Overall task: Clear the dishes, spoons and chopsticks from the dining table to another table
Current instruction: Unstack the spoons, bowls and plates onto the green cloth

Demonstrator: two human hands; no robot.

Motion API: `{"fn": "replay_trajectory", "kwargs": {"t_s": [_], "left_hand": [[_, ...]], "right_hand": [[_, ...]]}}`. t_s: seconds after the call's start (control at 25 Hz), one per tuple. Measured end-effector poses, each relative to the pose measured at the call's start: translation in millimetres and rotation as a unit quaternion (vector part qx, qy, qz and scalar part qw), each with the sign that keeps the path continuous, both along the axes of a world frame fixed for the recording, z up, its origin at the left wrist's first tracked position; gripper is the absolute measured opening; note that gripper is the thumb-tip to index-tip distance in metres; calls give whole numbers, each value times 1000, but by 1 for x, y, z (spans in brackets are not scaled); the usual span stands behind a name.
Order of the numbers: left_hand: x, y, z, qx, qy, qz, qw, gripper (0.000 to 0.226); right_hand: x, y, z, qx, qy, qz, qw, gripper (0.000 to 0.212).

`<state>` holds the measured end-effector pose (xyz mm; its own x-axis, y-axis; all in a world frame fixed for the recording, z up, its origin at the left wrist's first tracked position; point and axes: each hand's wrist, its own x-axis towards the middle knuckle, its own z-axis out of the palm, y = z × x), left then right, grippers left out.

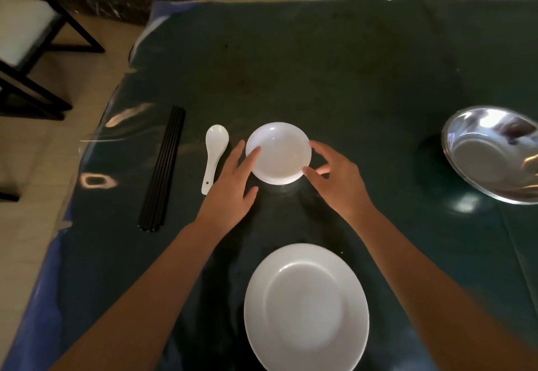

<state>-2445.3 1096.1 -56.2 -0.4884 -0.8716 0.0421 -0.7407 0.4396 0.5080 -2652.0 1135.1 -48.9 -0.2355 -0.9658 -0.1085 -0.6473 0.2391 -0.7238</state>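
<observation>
Because the small white dishes [278,152] are sitting as a low stack in the middle of the dark table [334,59], the person is bracketing them from both sides, which looks like the way to take the whole pile in one go rather than piece by piece. The left hand [233,184] is lying with straight, spread fingers against the stack's left rim, one fingertip reaching over the edge, so it is open and touching, not gripping. The right hand [334,178] is curving loosely round the right rim, thumb and fingertips at the edge; whether they are pinching it yet I cannot tell. Just left of the stack a white spoon [214,156] is lying bowl-up, and farther left a bundle of black chopsticks [163,168] is lying parallel to it, seemingly gathered so each kind can be carried as a group. A large white plate [305,308] is resting at the near edge between the forearms, and a steel basin [495,152] is sitting well apart on the right. Nothing appears lifted, so the clearing seems barely begun.
</observation>
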Motion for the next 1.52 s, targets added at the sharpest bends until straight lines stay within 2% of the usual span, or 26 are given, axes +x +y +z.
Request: {"fn": "replay_trajectory", "kwargs": {"t_s": [0.08, 0.16, 0.24, 0.36, 0.52, 0.64, 0.92, 1.24, 1.52], "left_hand": [[11, 23, 6, -27, -35, -10, 999, 72], [22, 54, 11, -55, -52, -53, 996, 61], [34, 91, 12, -80, -80, -92, 989, 49], [47, 147, 7, -59, -116, -94, 987, 51], [49, 198, 1, 49, -85, 9, 995, 58], [39, 214, -2, 165, 16, 125, 978, 63], [27, 211, -4, 195, 123, 223, 947, 65], [6, 202, -10, 216, 181, 241, 929, 60], [-77, 134, 1, 173, 248, 171, 938, 53]], "right_hand": [[-4, 35, 0, -23, 115, 22, 993, 54], [-4, 78, -1, -64, 194, 72, 976, 51], [-3, 124, -3, -84, 236, 117, 961, 49], [5, 183, -6, -35, 255, 136, 957, 52], [30, 233, -8, 49, 178, 71, 980, 51], [45, 242, -13, 100, 84, -24, 991, 55], [49, 230, -13, 75, -52, -167, 982, 38], [23, 222, -5, 67, -92, -222, 968, 37], [-54, 163, 10, 22, -77, -259, 962, 36]]}}
